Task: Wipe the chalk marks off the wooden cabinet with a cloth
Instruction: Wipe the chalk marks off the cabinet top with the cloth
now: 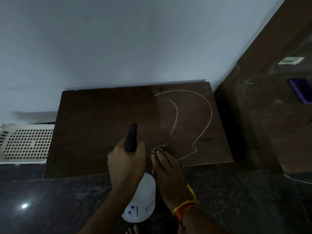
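The white chalk marks (194,115), two curved lines and a zigzag tail, lie on the right half of the dark brown wooden cabinet top (101,132), which stands against the pale wall (135,39). Our right hand (168,171) presses a bunched striped cloth (161,148) flat onto the wood near the front edge, with fingers stretched over it, just beside the lower end of the marks. Our left hand (126,164) is closed around the black trigger head of a white plastic spray bottle (143,200), held above the front edge.

We think the main risk is that the cloth only smears the chalk, or slides over the front edge, because the tail of the marks ends very close to it. The bottle could also bump the wiping hand, since both hands are near together.

The room to sweep is good toward the wall. On the right, the tall dark wooden panel (261,107) seems to stand close to the cabinet, though the dim light makes this uncertain.
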